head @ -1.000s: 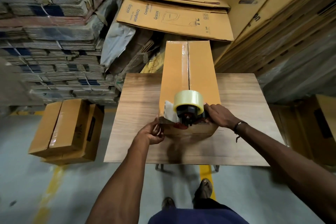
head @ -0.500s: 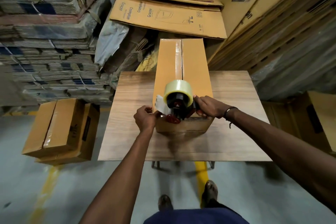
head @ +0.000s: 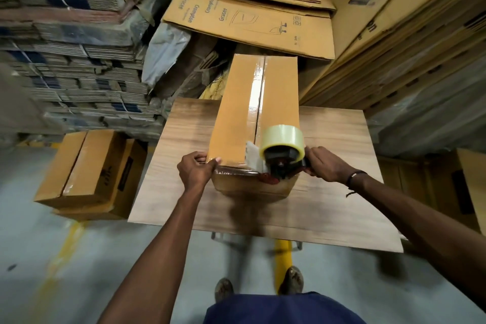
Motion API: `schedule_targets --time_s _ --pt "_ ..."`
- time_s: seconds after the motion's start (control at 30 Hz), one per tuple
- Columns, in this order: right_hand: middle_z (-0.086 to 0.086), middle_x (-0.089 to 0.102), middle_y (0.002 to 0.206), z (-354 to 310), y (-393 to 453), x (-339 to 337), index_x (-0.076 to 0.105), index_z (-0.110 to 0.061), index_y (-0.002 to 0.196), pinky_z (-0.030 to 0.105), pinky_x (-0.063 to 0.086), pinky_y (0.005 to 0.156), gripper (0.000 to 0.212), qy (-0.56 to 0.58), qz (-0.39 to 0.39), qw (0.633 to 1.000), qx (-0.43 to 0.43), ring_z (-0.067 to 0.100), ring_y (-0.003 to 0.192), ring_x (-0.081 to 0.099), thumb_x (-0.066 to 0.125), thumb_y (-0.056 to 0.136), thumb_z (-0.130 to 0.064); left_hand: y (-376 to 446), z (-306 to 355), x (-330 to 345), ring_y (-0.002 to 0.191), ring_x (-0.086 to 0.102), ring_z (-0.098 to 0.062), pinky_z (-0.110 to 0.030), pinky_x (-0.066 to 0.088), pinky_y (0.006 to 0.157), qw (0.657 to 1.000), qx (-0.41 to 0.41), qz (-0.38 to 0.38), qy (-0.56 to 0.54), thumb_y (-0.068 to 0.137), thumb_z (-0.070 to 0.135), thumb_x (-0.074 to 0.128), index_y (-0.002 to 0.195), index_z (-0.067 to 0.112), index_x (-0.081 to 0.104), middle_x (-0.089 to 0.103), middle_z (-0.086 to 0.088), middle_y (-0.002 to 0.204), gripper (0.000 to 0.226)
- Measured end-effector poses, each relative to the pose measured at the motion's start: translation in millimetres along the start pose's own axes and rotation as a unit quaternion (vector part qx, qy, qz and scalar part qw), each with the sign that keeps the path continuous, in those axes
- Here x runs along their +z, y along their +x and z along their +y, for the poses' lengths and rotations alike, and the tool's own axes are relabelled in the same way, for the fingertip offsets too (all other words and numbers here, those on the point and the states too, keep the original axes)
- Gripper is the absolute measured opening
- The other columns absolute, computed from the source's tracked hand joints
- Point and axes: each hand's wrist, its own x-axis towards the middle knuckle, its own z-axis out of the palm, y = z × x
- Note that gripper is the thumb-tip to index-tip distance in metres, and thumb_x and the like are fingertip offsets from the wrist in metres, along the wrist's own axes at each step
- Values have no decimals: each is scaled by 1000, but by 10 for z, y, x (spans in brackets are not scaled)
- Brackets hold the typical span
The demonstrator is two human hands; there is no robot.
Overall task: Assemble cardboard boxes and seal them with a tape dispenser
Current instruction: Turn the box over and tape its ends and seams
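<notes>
On the wooden table (head: 342, 139) I saw the box (head: 236, 113) lying lengthwise away from me, left hand (head: 194, 171) pinching its near corner, right hand (head: 324, 166) apparently curled round the tape dispenser (head: 282, 150) at the near edge.

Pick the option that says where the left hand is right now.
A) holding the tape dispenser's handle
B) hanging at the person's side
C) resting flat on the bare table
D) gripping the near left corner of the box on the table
D: the left hand grips the near left corner of the box, while the right hand holds the tape dispenser.
</notes>
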Motion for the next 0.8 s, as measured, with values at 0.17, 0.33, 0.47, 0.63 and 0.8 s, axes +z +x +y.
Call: schedule_targets --time_s 0.17,0.33,0.47,0.63,0.8 --pt "9 65 70 199 -199 -167 49 -21 100 46 48 62 10 -5 9 999 -35 34 61 56 46 109 -18 -14 10 65 99 71 -24 -27 52 80 1000 7 7 20 70 32 94 107 12 75 75 -5 104 47" --pt "14 65 73 262 -149 -141 55 -1 110 43 43 60 13 -34 5 998 -45 34 62 55 54 105 -13 -228 160 360 145 38 -33 -47 34 118 964 153 1 218 80 52 82 150 13 42 41 -13 157 90" --pt "17 65 74 335 -121 -128 53 0 111 45 40 61 17 -50 8 997 -57 38 63 53 56 102 -14 -465 293 774 159 -6 -28 -48 4 129 901 281 -182 275 93 49 68 166 22 3 -3 -7 173 101" --pt "16 65 69 394 -142 -114 53 0 111 45 38 58 29 -64 16 994 -89 42 60 50 46 96 -24 -531 382 851 158 -16 -20 -42 -4 129 878 281 -256 291 100 38 61 161 17 -17 -16 1 171 101" --pt "19 64 72 574 -257 -207 35 -19 118 47 40 57 30 -59 16 992 -110 45 62 50 53 95 -23 -455 360 878 156 -22 -24 -48 -3 128 842 299 -268 361 99 68 16 151 32 -25 -27 1 167 75"
